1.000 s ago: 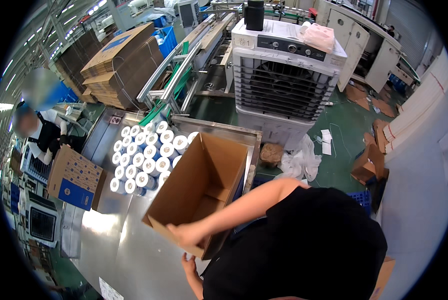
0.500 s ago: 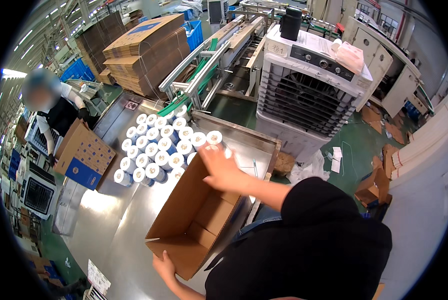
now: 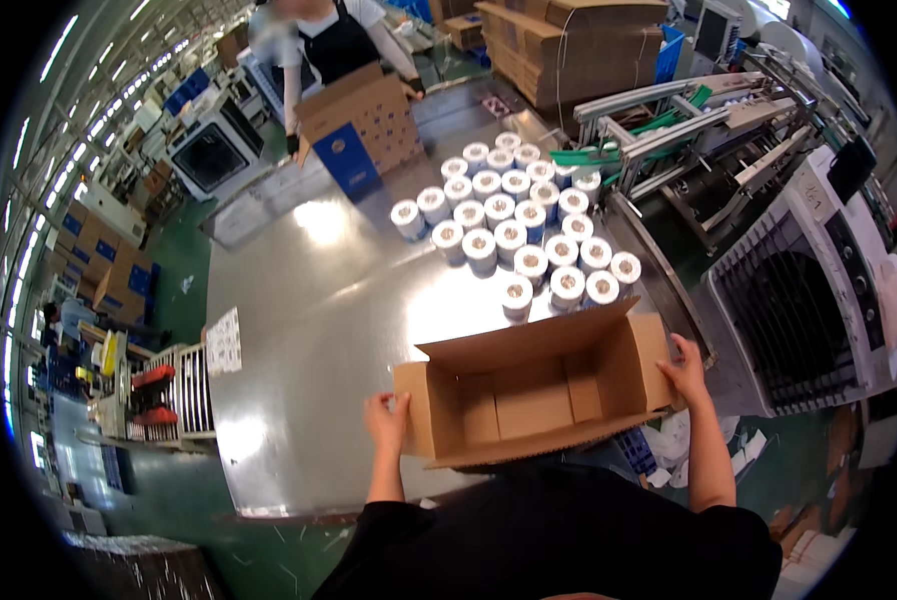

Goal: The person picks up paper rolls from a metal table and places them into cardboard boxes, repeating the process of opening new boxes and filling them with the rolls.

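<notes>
An open brown cardboard box lies in front of me at the near edge of the metal table, its bare inside facing up. At its left end, my left hand is closed on the edge of the short flap. My right hand pinches the flap at the opposite end between thumb and fingers. Just beyond the box stands a cluster of upright white rolls with blue lower sides; the nearest ones are close to the box's far flap.
Across the metal table, a co-worker holds a printed carton. Rails of a conveyor frame border the far right. A large air cooler stands right, stacked flat cartons at the back.
My view has swung left. My right hand has moved from over the rolls to the box's right end flap. The box now sits squarely before me, with my left hand still at its left end.
</notes>
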A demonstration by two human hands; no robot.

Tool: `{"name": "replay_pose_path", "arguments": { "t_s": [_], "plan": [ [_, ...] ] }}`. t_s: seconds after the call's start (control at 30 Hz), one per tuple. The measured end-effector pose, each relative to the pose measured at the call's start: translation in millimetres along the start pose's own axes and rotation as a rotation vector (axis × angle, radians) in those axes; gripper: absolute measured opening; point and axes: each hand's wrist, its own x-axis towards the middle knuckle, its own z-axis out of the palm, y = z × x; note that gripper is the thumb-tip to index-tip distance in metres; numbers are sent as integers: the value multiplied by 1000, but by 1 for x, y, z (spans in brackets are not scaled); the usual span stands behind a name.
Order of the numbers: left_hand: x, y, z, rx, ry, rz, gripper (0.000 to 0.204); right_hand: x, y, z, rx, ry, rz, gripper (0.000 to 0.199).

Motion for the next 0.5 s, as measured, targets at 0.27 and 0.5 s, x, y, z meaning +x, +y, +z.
{"name": "replay_pose_path", "arguments": {
  "t_s": [0.27,0.5],
  "plan": [
    [-13,64,-4,-13,-418,13,45,15,-82,28,-442,-325,114,42],
    [38,47,7,-21,-422,129,57,11,-19,53,23,-626,214,38]
  ]
}}
